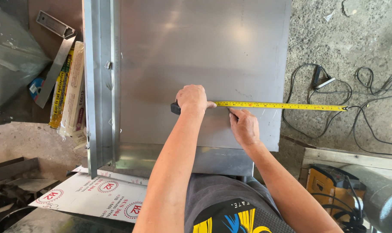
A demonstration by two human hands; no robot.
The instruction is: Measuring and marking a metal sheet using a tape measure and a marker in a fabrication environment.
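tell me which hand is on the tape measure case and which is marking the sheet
The left hand covers the tape measure case; the right hand presses a fingertip by the blade on the metal sheet.

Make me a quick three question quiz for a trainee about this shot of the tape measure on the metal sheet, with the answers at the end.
1. True or false: the yellow tape measure reaches past the right edge of the metal sheet.
2. Which hand covers the tape measure's case? A) left hand B) right hand C) neither
3. Fill in: on the concrete floor to the right of the sheet lie black ____.

Key
1. True: its tip hangs over the floor beyond the edge.
2. A: the left hand rests on the dark case, while the right hand's fingertip presses on the sheet just under the blade.
3. Cables.
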